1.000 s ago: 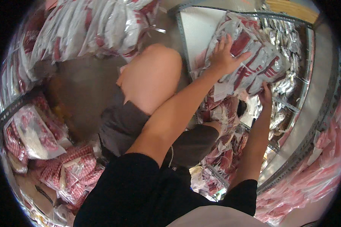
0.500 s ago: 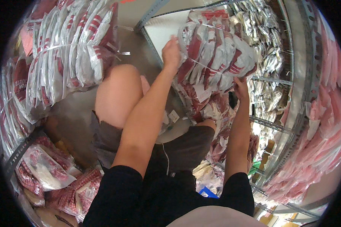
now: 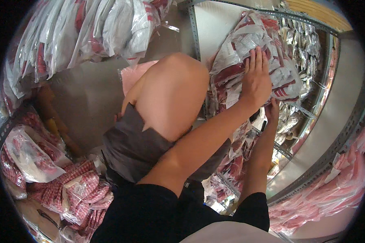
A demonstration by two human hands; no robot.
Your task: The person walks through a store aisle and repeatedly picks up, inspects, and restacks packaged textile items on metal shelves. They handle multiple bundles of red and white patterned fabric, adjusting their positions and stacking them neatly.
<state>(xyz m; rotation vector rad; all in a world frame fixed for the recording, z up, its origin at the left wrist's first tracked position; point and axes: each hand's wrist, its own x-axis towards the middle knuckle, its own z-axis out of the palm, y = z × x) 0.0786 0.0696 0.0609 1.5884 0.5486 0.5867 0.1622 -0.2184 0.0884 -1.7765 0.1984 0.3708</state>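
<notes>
A bundle of plastic-bagged garments (image 3: pixel 239 44), grey-white and dark red, lies on a shelf to the upper right. My left hand (image 3: pixel 256 77) rests flat on top of it, fingers stretched out toward the far side. At the bundle's near right edge is my right hand (image 3: pixel 272 111), its fingers curled against the underside and partly hidden. A small dark object, too unclear to name, shows beside the right wrist. Below the bundle, more red and white bagged goods (image 3: pixel 235 156) are partly covered by my right forearm.
A large bundle of similar bagged garments (image 3: pixel 105 30) stands at the upper left. Red checked bagged goods (image 3: pixel 79 188) lie lower left. Metal shelf posts (image 3: pixel 328 162) and pink bagged goods (image 3: pixel 328 190) line the right. My bare knee (image 3: pixel 176 89) juts up in the middle.
My left hand has moved right, from the bundle's left side onto its top. The bundle sits farther right in view and is tilted differently. My view has shifted, with my knee nearer the middle.
</notes>
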